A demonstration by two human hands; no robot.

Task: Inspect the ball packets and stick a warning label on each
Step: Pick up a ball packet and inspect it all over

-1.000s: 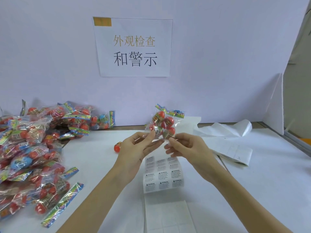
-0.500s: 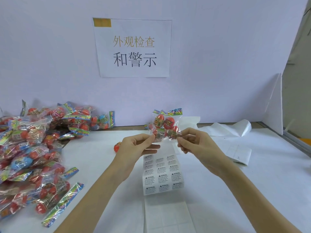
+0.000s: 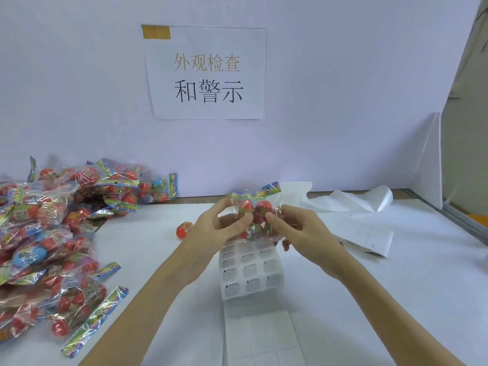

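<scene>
A: Head view, nearest first: a label sheet (image 3: 248, 270) is laid flat on the white table (image 3: 396, 299), with rows of small warning labels printed on it and bare backing below them.

B: And the step in hand?

A: Inspection, it is judged. One ball packet (image 3: 253, 207) is held up just above the sheet's far end. It is pinched at its left side by the left hand (image 3: 219, 228) and at its right side by the right hand (image 3: 295, 231), fingers curled on the film.

B: What is called for next?

A: A label would have to be peeled from the sheet, so one hand must be freed.

B: How does the packet look?

A: Clear crinkled film, red balls inside, a colourful header strip on top. No label can be made out on it. Farther left, a pile of packets (image 3: 52, 233) is heaped.
</scene>
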